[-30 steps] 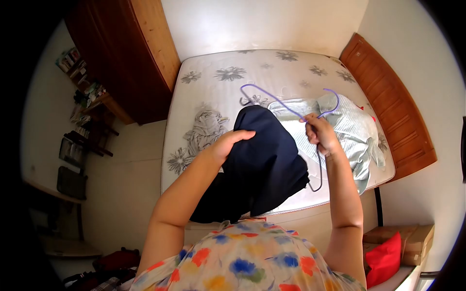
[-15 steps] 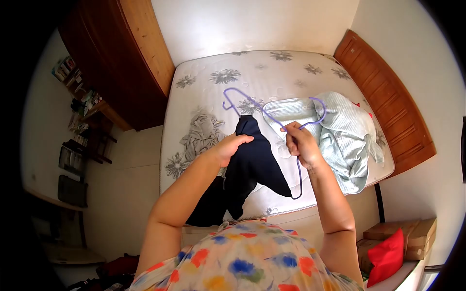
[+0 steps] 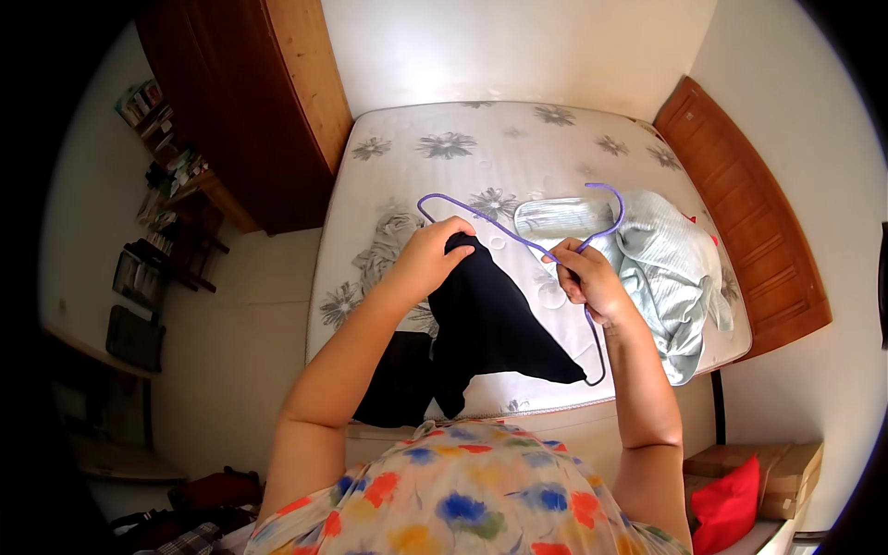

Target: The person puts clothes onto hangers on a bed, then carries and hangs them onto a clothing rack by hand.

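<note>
In the head view there are two hands of the person; the left hand (image 3: 442, 252) has its thumb and fingers pinched on the top edge of one dark garment (image 3: 495, 319); the right hand (image 3: 589, 282) is curled in a fist around one purple hanger (image 3: 500, 228), just below its one hook; the garment hangs above the near part of one flowered mattress (image 3: 407, 176), its right corner at the hanger's lower end; two other cloths lie there, one grey (image 3: 387, 248), one pale striped (image 3: 671, 305).

Purple hanger (image 3: 499, 225) partly hidden by dark garment (image 3: 490, 324), books (image 3: 141, 102) too small to read
</note>
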Tool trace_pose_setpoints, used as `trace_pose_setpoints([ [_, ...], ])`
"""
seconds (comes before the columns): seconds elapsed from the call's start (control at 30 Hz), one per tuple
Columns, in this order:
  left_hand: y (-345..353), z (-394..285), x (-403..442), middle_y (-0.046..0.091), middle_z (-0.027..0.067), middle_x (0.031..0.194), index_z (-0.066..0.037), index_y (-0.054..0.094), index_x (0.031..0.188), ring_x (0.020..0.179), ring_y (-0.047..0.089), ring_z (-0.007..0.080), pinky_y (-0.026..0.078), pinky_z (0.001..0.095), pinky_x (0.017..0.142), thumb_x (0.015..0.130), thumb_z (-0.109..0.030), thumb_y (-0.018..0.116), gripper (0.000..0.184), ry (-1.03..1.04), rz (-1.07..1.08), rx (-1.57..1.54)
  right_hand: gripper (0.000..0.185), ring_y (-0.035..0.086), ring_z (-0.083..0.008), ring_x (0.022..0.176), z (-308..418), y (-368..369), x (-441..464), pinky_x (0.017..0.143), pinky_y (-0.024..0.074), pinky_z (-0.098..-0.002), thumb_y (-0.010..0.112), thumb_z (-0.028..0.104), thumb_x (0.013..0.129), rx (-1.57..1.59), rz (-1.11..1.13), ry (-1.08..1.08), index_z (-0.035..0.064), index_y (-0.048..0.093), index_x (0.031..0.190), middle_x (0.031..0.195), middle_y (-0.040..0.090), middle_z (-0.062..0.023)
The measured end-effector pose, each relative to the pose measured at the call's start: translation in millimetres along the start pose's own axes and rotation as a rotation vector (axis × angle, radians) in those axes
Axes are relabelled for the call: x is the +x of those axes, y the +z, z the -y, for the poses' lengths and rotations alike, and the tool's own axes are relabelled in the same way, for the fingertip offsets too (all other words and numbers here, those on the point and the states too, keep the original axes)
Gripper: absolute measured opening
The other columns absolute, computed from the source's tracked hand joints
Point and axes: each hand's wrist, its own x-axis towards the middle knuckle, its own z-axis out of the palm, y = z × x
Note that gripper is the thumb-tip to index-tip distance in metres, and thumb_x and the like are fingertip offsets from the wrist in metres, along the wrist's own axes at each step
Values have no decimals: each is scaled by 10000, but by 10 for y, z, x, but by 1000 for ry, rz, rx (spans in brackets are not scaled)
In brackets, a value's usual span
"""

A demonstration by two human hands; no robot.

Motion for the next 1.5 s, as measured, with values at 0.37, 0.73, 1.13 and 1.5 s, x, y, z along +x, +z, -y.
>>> trace_pose_setpoints([
  [0.37,-298,108,-173,618,41,863,-93,620,875,746,602,271,479,333,658,754,-144,689,149,287,-363,523,209,238,-45,371,137,191,-19,361,177,-211,468,163,911,-34,41,-16,-15,568,864,469,352,34],
  [0.73,-571,20,-391,644,101,718,27,605,885,656,628,167,458,260,613,886,-141,533,183,-174,170,-102,158,411,-57,574,361,216,224,538,342,-209,535,124,895,-476,105,-226,-9,591,959,628,456,12],
  [1.13,-940,-64,-487,580,64,669,40,538,808,649,634,128,461,222,613,931,-107,468,205,-29,-266,14,185,501,-151,1010,-385,-352,278,900,404,-273,592,50,863,80,-519,-633,32,508,1027,1041,531,-62],
  [1.5,-1081,-72,-492,580,48,660,15,523,764,605,604,102,453,215,600,966,-179,452,288,-34,-410,44,354,543,-149,965,-435,-96,726,895,414,-293,677,76,812,176,-289,-515,42,464,1092,1028,579,-63],
])
